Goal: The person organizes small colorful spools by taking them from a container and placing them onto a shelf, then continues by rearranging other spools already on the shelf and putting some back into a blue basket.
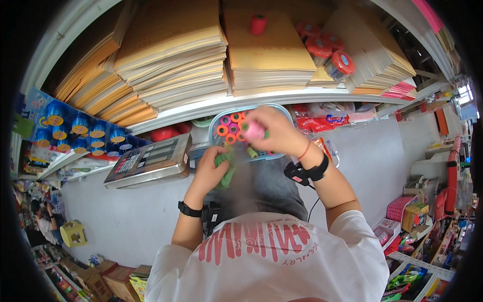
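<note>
My right hand (277, 132) holds a pink spool of thread (254, 130) over a light blue plastic basket (287, 110); both are slightly blurred. Spools with orange and magenta ends (222, 130) stand packed in the basket, and a yellow-green spool (251, 152) lies tilted near its front side. Left of the basket's near edge, my left hand (211, 168) grips a crumpled green cloth or bag (226, 171). A red-pink spool (258, 25) stands on a stack of brown envelopes (269, 56) on the shelf above.
A digital scale (151, 160) sits left of the basket. Red-lidded jars (340, 65) stand among the envelope stacks. Blue-packed cups (80, 124) hang at the left. Red plastic packets (320, 122) lie right of the basket. Another person (47, 222) is at the far left, near a yellow stool (73, 233).
</note>
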Demonstrator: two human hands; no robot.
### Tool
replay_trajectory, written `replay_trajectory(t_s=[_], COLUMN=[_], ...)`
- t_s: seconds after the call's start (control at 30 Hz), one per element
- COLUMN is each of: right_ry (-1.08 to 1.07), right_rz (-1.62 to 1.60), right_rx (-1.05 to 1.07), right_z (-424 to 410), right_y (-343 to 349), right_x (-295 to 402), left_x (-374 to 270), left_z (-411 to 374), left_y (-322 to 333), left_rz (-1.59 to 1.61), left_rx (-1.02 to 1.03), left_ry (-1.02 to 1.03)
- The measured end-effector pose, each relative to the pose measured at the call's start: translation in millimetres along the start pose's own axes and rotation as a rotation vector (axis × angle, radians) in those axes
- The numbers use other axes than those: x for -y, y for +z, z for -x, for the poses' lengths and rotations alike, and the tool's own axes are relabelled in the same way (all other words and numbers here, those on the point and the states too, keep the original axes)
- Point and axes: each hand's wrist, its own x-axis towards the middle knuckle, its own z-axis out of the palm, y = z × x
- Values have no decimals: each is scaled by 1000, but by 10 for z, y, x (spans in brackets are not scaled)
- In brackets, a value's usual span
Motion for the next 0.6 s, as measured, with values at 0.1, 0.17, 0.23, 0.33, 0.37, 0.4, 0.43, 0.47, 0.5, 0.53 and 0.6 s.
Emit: replay_trajectory(t_s=[0.1,0.17,0.23,0.33,0.37,0.4,0.43,0.47,0.5,0.53,0.6], right_ry=[174,163,257,19,-48,-90,-87,-85,-37,15,124], right_rz=[-176,-228,-12,234,324,422,504,586,656,677,672], right_rx=[-428,-588,-670,-603,-598,-611,-605,-599,-573,-572,-588], right_z=[-416,-780,-1093,-1331,-1411,-1463,-1494,-1529,-1534,-1551,-1599], right_y=[-432,-659,-829,-882,-901,-880,-855,-832,-820,-814,-790], right_x=[138,-12,-457,-533,-574,-708,-769,-832,-868,-921,-1002], left_x=[-12,-101,-156,-85,-85,-83,-76,-71,-78,-100,-112], left_z=[-29,-26,-47,13,18,20,35,47,66,85,97], left_y=[63,32,0,-10,-23,-26,-32,-39,-42,-55,-62], left_rz=[62,50,36,50,47,49,52,54,56,59,78], left_rx=[0,31,65,42,32,35,36,39,36,33,47], left_ry=[60,109,170,173,184,177,167,158,153,150,136])
